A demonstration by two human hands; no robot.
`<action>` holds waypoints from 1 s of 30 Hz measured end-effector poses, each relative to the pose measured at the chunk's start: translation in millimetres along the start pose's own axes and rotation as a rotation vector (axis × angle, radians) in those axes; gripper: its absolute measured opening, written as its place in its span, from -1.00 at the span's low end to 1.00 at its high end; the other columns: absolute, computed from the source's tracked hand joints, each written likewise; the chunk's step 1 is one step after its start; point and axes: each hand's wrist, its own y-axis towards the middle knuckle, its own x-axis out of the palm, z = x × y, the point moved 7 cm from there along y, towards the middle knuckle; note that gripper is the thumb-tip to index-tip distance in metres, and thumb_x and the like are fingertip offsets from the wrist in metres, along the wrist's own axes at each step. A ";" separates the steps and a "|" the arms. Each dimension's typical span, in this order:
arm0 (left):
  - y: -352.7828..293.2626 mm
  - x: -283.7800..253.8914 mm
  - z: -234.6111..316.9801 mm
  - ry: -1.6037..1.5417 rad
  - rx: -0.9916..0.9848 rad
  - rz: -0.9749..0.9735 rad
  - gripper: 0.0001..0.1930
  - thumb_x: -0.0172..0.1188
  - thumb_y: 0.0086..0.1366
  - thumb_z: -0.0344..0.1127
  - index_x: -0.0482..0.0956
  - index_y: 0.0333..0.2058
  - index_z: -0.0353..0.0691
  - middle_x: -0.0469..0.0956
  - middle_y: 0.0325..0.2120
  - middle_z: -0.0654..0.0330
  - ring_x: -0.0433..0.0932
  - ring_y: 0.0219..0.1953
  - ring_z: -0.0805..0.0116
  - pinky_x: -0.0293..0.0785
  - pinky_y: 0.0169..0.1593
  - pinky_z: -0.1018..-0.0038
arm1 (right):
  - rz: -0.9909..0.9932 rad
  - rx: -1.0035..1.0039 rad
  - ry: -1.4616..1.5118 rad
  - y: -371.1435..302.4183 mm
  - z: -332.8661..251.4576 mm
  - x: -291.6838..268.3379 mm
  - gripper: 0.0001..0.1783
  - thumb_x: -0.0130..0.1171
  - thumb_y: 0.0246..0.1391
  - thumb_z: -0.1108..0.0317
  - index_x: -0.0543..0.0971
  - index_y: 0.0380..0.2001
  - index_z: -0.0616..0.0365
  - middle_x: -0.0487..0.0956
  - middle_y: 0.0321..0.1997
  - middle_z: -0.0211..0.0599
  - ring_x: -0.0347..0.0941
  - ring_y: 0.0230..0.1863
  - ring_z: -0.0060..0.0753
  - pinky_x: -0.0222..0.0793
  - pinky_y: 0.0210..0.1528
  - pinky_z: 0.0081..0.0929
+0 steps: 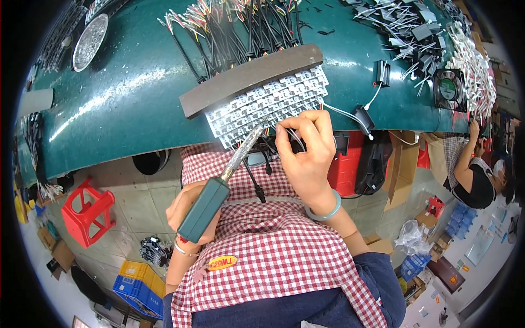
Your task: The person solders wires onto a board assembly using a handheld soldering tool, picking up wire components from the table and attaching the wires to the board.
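My left hand (190,210) is closed around the boxy green handle of a soldering iron (205,209). Its foil-wrapped barrel points up and right, and the tip is at the near edge of a block of white circuit boards (235,117). Beside the tip, my right hand (309,153) pinches a thin wire (296,139) between thumb and forefinger; the fingers partly hide it. A brown bar (254,78) lies across the far part of the boards. Black cables (255,183) with plugs hang over the table's front edge, between my hands.
Many black cables (235,38) with stripped ends lie behind the bar. A silver dish (91,42) stands far left on the green table (126,104). At right are black cased parts (424,33) and a square fan (449,89). Another person (474,177) works far right. A red stool (87,213) stands lower left.
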 end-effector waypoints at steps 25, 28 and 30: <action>5.0 7.0 3.4 0.049 0.055 -0.066 -0.78 0.33 -0.02 -0.56 0.62 -0.33 -0.49 0.61 -0.41 -0.06 0.63 -0.42 0.05 0.54 -0.36 0.35 | 0.001 0.023 -0.028 -0.8 2.0 1.7 -0.82 0.35 -0.18 0.62 0.56 -0.45 0.24 0.43 -0.34 -0.21 0.44 -0.40 -0.21 0.37 -0.39 -0.33; 4.4 7.4 2.8 0.050 0.065 -0.064 -0.78 0.32 -0.02 -0.56 0.61 -0.33 -0.48 0.60 -0.41 -0.05 0.63 -0.43 0.06 0.52 -0.38 0.36 | 0.002 0.017 -0.036 -1.0 1.9 2.1 -0.82 0.35 -0.18 0.62 0.56 -0.45 0.23 0.43 -0.34 -0.21 0.44 -0.39 -0.20 0.36 -0.38 -0.32; 4.3 7.5 1.6 0.061 0.047 -0.072 -0.79 0.32 -0.03 -0.56 0.61 -0.35 -0.48 0.59 -0.43 -0.04 0.61 -0.46 0.08 0.51 -0.39 0.36 | 0.000 0.021 -0.039 -1.3 2.7 2.8 -0.81 0.35 -0.19 0.62 0.56 -0.45 0.24 0.43 -0.34 -0.21 0.44 -0.39 -0.19 0.36 -0.38 -0.32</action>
